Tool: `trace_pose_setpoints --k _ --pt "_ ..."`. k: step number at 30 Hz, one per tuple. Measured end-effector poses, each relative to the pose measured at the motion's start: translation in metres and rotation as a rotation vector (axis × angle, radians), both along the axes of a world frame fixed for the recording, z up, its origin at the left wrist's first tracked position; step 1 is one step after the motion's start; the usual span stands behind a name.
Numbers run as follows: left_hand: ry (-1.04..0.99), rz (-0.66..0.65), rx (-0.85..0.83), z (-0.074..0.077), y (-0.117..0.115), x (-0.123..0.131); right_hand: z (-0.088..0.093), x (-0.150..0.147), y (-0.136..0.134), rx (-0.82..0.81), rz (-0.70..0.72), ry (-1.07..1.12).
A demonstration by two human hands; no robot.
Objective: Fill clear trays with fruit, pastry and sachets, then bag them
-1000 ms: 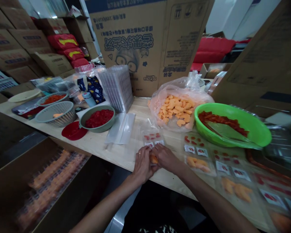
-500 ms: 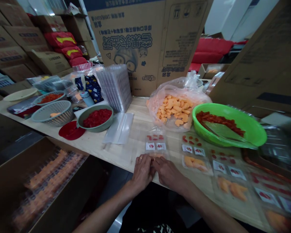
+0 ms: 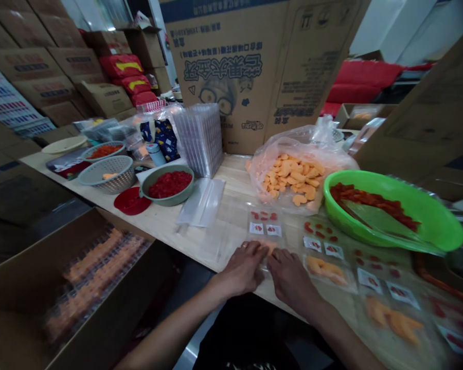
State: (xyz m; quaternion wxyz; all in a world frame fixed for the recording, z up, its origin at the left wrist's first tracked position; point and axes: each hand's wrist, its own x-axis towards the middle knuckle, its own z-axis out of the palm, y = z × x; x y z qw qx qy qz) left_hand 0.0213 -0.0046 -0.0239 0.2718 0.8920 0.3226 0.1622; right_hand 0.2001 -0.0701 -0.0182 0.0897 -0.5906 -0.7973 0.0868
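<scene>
Fingers of both hands at the near end of a clear packet lying flat on a pale wooden table. The fingers of the left hand are bent, close to one another, with their tips on the film; those of the right hand are curled likewise, with only a narrow gap between the two hands. Whether either hand pinches the film or merely presses on it cannot be told. Orange pieces show partly beneath the fingertips; just beyond them, within the same packet, lie two white sachets side by side, then small red pieces.

To the right of the fingers, a second packet of like contents lies just beside the right hand, and a third packet farther out. Beyond these stands a green bowl of orange-red strips. Straight beyond the fingers, a clear bag of orange pieces rests before a large upright carton.

To the left beyond the fingers: flat clear sleeves, a standing stack of clear trays, a gray bowl of red pieces, a red plate and a gray basket. Lower left, well apart from the fingers, an open carton contains rows of packets.
</scene>
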Motion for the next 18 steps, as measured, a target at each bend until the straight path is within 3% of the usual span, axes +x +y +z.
trace_pose_setpoints --k 1,2,5,6,8,10,12,14,16,18 --pt "0.003 0.014 0.002 0.006 0.005 -0.008 -0.002 0.002 -0.001 0.012 -0.016 -0.024" --pt "0.025 0.11 0.025 0.01 0.012 -0.016 -0.005 0.003 -0.002 0.019 -0.03 -0.033" --pt "0.261 0.678 0.135 0.013 0.029 -0.044 -0.018 0.006 -0.008 0.015 -0.066 0.023" --pt "0.367 0.813 0.158 0.01 0.033 -0.052 -0.024 0.007 -0.011 0.013 -0.063 0.063" --pt "0.51 0.875 0.139 -0.002 0.037 -0.066 -0.04 0.008 -0.016 0.03 -0.04 0.145" --pt "0.497 0.814 0.091 -0.016 0.038 -0.078 -0.059 0.009 -0.018 0.063 -0.015 0.196" --pt "0.359 0.778 0.076 -0.025 0.042 -0.089 -0.081 0.008 -0.012 0.095 -0.001 0.198" --pt "0.105 0.835 0.09 -0.023 0.052 -0.1 -0.1 0.003 0.003 0.129 0.004 0.146" --pt "-0.229 0.955 0.135 -0.004 0.066 -0.11 -0.108 -0.007 0.023 0.157 -0.007 0.077" --pt "-0.615 1.018 0.144 0.027 0.078 -0.114 -0.104 -0.022 0.043 0.185 -0.022 0.018"
